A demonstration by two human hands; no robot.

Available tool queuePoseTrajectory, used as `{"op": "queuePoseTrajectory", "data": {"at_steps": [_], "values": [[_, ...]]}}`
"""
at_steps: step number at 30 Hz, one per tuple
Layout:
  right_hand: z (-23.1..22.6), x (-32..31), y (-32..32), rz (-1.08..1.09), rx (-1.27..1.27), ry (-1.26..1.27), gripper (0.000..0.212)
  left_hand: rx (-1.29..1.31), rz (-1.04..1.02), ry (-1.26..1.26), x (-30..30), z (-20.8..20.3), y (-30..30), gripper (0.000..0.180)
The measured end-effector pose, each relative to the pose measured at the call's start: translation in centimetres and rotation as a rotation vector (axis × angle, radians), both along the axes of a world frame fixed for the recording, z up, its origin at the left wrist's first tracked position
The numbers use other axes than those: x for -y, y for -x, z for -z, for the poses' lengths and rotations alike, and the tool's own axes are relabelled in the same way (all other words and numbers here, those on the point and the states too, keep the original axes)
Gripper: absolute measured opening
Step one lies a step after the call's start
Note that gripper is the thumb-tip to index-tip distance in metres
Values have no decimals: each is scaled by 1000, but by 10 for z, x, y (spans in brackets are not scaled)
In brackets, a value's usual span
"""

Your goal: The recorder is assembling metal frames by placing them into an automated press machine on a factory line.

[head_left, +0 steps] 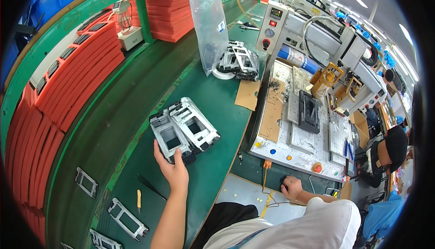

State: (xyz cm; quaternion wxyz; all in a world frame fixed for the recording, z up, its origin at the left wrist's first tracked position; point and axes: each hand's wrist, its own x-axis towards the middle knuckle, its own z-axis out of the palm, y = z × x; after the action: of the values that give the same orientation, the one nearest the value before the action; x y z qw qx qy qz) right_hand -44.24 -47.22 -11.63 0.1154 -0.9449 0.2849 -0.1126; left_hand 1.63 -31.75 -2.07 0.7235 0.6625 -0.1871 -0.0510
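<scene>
My left hand grips the near end of a stack of silver-and-black metal frames, its thumb on top and a finger along the left side. A second stack of the same frames lies against it on the right, slightly overlapping. Both stacks rest on the green bench top. At the front edge of the machine table, my right hand has its fingers curled around something small and dark, mostly hidden. Closer to me on the bench lie black tweezers, a yellow-handled tool and a single metal frame.
Left of the bench runs a green conveyor belt carrying another frame. Red trays are piled beyond it. More frames sit at the back beside a clear plastic bag. A press machine stands to the right.
</scene>
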Motion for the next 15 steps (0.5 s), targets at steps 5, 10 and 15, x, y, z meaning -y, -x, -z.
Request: {"op": "queuePoseTrajectory", "data": {"at_steps": [5, 10, 15], "values": [[2, -2, -1, -8, 35, -19, 17, -22, 6, -3, 1, 0, 1, 66], [-1, -2, -2, 5, 2, -6, 17, -18, -2, -22, 0, 4, -1, 64], [1, -1, -1, 8, 2, -12, 17, -65, 6, 12, 1, -1, 0, 64]]}}
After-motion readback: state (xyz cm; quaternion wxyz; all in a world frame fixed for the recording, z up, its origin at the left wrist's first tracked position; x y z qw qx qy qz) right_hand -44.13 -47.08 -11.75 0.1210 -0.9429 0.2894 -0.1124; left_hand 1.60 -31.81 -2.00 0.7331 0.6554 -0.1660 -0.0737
